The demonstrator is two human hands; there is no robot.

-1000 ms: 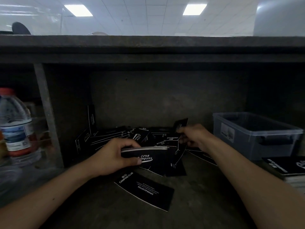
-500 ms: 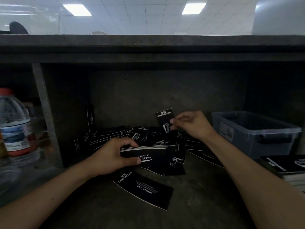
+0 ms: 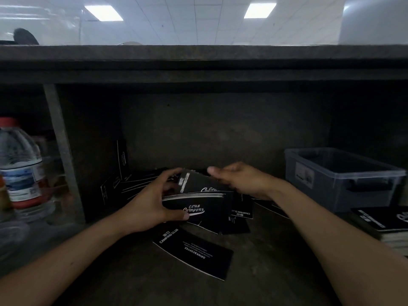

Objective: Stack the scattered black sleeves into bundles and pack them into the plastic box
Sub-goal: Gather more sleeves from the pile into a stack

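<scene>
My left hand (image 3: 150,204) grips a stack of black sleeves (image 3: 198,206) with white "Camping Club" lettering, thumb under the stack and fingers over its far edge. My right hand (image 3: 240,180) holds one more black sleeve (image 3: 198,182) and lays it on top of that stack. Several loose sleeves (image 3: 136,180) lie scattered on the dark shelf behind and under the stack. A single sleeve (image 3: 194,250) lies flat nearer to me. The translucent plastic box (image 3: 344,180) stands at the right, open at the top.
A water bottle (image 3: 19,164) with a red cap stands at the far left behind a grey upright post (image 3: 64,151). A bundle of black sleeves (image 3: 384,226) sits on the shelf in front of the box. A dark ledge (image 3: 198,60) overhangs the shelf.
My right hand lifted one sleeve out of the pile and carried it left, down onto the stack in my left hand. My left hand has opened its fingers over the stack's far edge.
</scene>
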